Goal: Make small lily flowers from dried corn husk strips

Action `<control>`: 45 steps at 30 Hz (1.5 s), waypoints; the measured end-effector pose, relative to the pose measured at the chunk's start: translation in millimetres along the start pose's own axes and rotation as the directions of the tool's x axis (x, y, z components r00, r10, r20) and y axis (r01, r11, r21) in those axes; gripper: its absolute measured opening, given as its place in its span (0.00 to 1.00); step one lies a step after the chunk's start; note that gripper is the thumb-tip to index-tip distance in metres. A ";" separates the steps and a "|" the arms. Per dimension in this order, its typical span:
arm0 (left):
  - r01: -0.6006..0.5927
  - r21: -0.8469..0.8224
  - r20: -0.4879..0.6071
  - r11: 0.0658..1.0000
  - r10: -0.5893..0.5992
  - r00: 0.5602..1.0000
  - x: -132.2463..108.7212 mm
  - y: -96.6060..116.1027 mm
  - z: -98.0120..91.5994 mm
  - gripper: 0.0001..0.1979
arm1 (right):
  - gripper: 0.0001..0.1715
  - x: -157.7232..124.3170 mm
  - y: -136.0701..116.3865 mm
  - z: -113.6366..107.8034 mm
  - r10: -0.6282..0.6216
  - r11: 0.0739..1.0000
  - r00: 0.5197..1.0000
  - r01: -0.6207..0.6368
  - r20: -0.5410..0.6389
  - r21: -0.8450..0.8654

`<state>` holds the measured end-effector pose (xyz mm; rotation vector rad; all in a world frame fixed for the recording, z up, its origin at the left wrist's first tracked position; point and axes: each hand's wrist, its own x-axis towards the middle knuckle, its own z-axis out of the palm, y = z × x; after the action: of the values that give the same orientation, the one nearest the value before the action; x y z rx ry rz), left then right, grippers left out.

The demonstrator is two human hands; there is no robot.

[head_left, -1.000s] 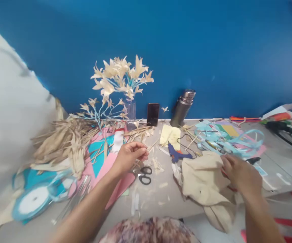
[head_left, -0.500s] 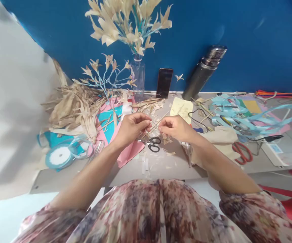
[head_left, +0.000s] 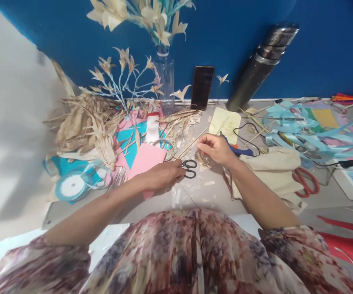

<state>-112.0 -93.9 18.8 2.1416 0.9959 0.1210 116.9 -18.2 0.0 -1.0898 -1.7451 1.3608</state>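
My left hand (head_left: 167, 173) is palm down over the table, its fingers curled closed beside the black scissors handles (head_left: 190, 169). Its fingertips are mostly hidden, and what they hold cannot be made out. A faint thin line slants across the table below those fingers. My right hand (head_left: 215, 148) is closed in a pinch to the right of the scissors. Whatever lies between its thumb and finger is too small to name. Thin dry stalks (head_left: 191, 143) lie between the hands. Pink paper (head_left: 147, 161) and a ring-shaped roll (head_left: 172, 148) lie beyond my left hand.
Dried husks (head_left: 81, 126) and a blue ribbon spool (head_left: 71, 185) are at left. A clear bottle (head_left: 165, 81) of flowers, a phone (head_left: 203, 86) and a flask (head_left: 258, 69) stand at the back. Blue glue gun (head_left: 240, 151), red-handled scissors (head_left: 306, 181) and ribbons (head_left: 323, 136) lie at right.
My left hand has drawn away from my right hand, down toward me and beside the scissors. The ring-shaped roll now shows. A pale flower appears right of the bottle. The view has shifted slightly.
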 end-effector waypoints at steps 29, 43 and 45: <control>-0.010 -0.869 -0.275 0.494 -0.467 0.840 42.4 12.9 24.5 0.11 | 0.12 0.7 3.6 8.7 -0.001 0.959 0.995 0.030 -0.101 0.283; -0.057 -0.848 -0.335 0.527 -0.448 0.829 40.9 7.0 37.2 0.16 | 0.11 5.5 12.9 -9.8 -0.022 0.926 0.954 0.133 -0.300 0.353; -0.155 -0.827 -0.440 0.540 -0.450 0.777 41.5 7.6 40.0 0.13 | 0.12 1.9 9.2 -5.7 -0.034 0.954 0.967 0.106 -0.251 0.279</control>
<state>-63.6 -92.3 -13.4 1.0633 1.1518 1.0677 123.0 -13.1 -7.5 -0.9740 -1.3450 1.3273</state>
